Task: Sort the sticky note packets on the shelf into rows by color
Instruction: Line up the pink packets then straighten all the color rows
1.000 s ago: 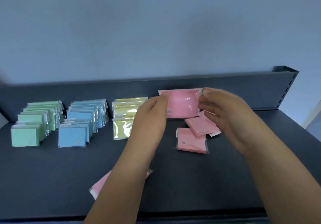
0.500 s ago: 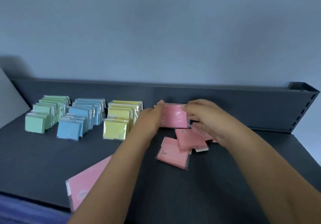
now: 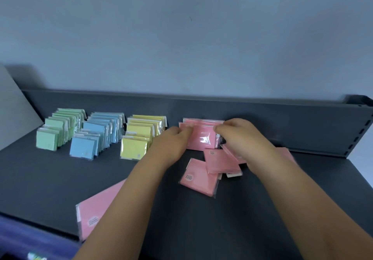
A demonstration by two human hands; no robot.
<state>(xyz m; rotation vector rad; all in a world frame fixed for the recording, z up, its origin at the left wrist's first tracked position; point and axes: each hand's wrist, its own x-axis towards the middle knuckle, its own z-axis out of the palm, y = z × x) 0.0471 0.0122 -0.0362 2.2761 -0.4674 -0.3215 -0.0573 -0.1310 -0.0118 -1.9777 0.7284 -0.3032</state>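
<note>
Upright pink packets (image 3: 201, 135) stand near the shelf's back wall. My left hand (image 3: 173, 142) pinches their left edge and my right hand (image 3: 240, 136) pinches their right edge. Loose pink packets lie flat in front: one (image 3: 198, 178) nearest me, another (image 3: 221, 160) partly under my right hand. A bigger pink packet (image 3: 96, 209) lies at the front left, half hidden by my left forearm. Rows of green (image 3: 58, 130), blue (image 3: 96, 134) and yellow (image 3: 141, 136) packets stand to the left.
The dark shelf (image 3: 40, 179) has a low back wall (image 3: 282, 118) and a perforated bracket (image 3: 361, 126) at the right end. A grey panel (image 3: 14, 108) leans at the far left. The front edge runs along the lower left.
Both hands carried the pink packet down from the air to the shelf and stand it upright near the back wall. The camera view shifted right and lower.
</note>
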